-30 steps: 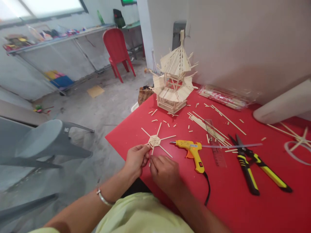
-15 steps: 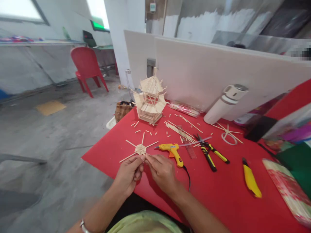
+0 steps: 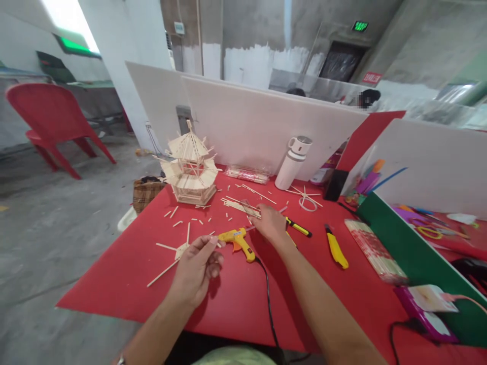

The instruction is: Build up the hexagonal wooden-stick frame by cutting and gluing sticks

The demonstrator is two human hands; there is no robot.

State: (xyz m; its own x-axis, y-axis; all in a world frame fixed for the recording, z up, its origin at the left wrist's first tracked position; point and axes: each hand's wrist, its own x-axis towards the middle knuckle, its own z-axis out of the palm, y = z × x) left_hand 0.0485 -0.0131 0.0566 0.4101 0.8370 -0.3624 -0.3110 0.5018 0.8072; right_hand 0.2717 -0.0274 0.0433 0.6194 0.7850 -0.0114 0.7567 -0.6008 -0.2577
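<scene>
Well, the left hand (image 3: 198, 267) pinches a tiny stick (image 3: 219, 245), with the stick star (image 3: 180, 251) partly behind it on the red table (image 3: 125, 276). The right hand (image 3: 271, 224) is by the long sticks (image 3: 235, 205); I can't tell if its fingers pinch.

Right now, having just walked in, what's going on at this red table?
A person's left hand seems to pinch a small pale piece and partly hides a spoked stick frame. Their right hand is at the loose sticks; whether it grips any is unclear. A yellow hot-glue gun lies between the hands, and a stick-built pagoda model stands farther back.
</scene>
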